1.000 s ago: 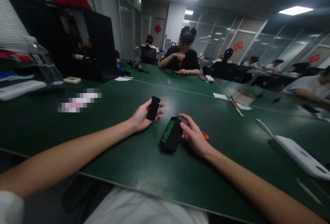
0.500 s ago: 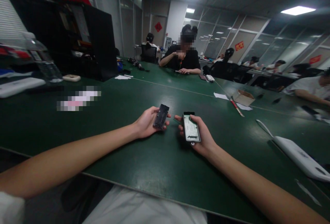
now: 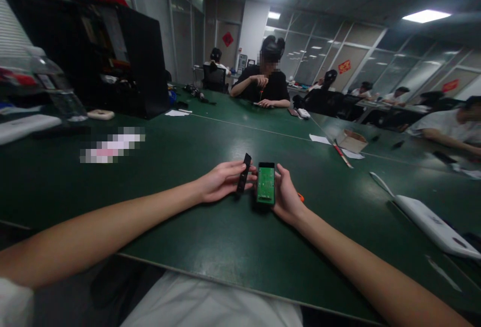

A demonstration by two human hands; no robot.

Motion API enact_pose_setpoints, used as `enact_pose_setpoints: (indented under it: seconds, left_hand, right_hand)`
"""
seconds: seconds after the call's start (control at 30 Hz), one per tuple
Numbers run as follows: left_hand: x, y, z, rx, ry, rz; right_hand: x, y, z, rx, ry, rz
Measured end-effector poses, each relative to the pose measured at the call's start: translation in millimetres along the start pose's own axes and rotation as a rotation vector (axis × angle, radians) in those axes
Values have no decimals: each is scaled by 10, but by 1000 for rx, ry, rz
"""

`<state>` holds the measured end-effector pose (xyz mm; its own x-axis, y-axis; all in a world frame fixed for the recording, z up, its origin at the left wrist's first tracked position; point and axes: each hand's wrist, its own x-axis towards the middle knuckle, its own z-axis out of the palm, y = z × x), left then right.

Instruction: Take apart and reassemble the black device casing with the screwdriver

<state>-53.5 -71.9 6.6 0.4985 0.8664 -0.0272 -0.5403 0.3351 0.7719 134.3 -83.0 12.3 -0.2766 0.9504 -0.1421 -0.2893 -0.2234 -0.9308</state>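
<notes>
My left hand [image 3: 220, 182] grips a thin black plastic cover [image 3: 243, 175] between thumb and fingers, turned almost edge-on. Just to its right, my right hand [image 3: 289, 194] is closed round a small black case [image 3: 266, 165] with a green circuit board [image 3: 266, 185] showing inside it. The board faces up towards me. Both parts are above the green table, close together, with a narrow gap between cover and case. A small orange thing [image 3: 300, 197] peeks out behind my right hand; what it is I cannot tell.
A white device with a strap [image 3: 432, 221] lies at the right. Farther off are a small cardboard box [image 3: 352, 141] and a red stick [image 3: 342, 155]. A water bottle [image 3: 60, 86] stands left beside a black box [image 3: 150, 66]. Across the table sits a person in black [image 3: 259, 86].
The black cover has turned from facing me to edge-on. The case has moved left towards it and straightened, its board now green instead of glare-white. The orange thing has come into view.
</notes>
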Motion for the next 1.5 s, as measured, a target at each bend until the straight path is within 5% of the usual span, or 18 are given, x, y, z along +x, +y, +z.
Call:
enact_pose_setpoints:
  seconds: [0.27, 0.53, 1.5]
  left_hand:
    - [-6, 36, -53, -77, -2, -60]
    - [-36, -12, 44, -103, 20, -56]
    - [21, -210, 173, -68, 160, 32]
  right_hand:
    - [-25, -69, -100, -43, -10, 22]
    - [-20, -30, -14, -14, 114, -206]
    - [-33, 114, 139, -94, 265, -420]
